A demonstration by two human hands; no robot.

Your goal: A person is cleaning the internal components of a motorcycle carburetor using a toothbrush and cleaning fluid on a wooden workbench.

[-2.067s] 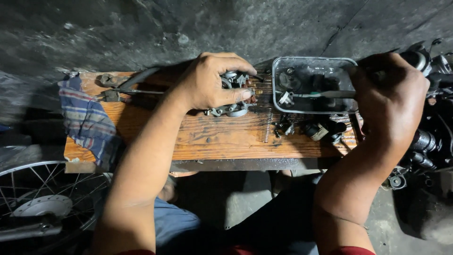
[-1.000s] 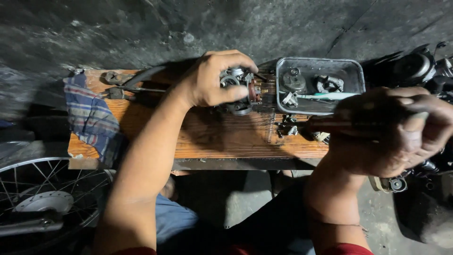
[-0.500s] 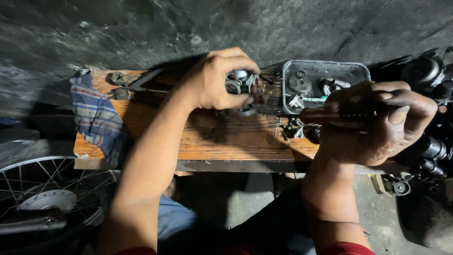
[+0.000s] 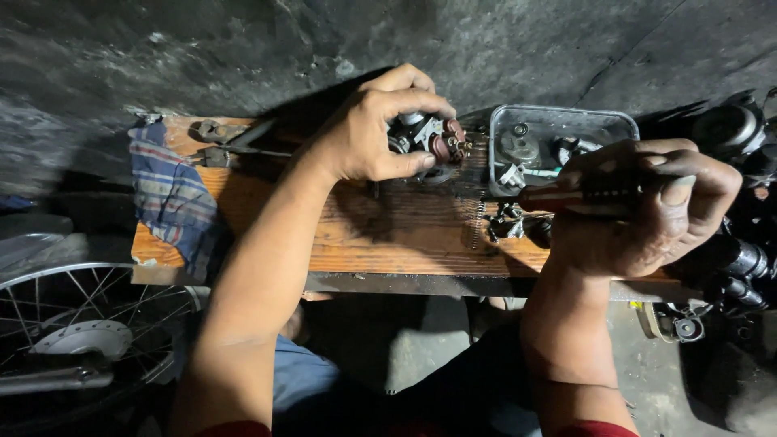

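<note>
Gripping a small engine part [image 4: 429,142] (at 12 o'clock), left hand [image 4: 368,133] is steadying it; right hand [image 4: 647,206] is clenching a red-handled screwdriver [image 4: 566,197].

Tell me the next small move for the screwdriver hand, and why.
Probably bring the screwdriver tip left to the metal part. The left hand holds that part steady on the wooden board, while the right hand grips the red-handled screwdriver apart from it, in front of the tray.
</note>
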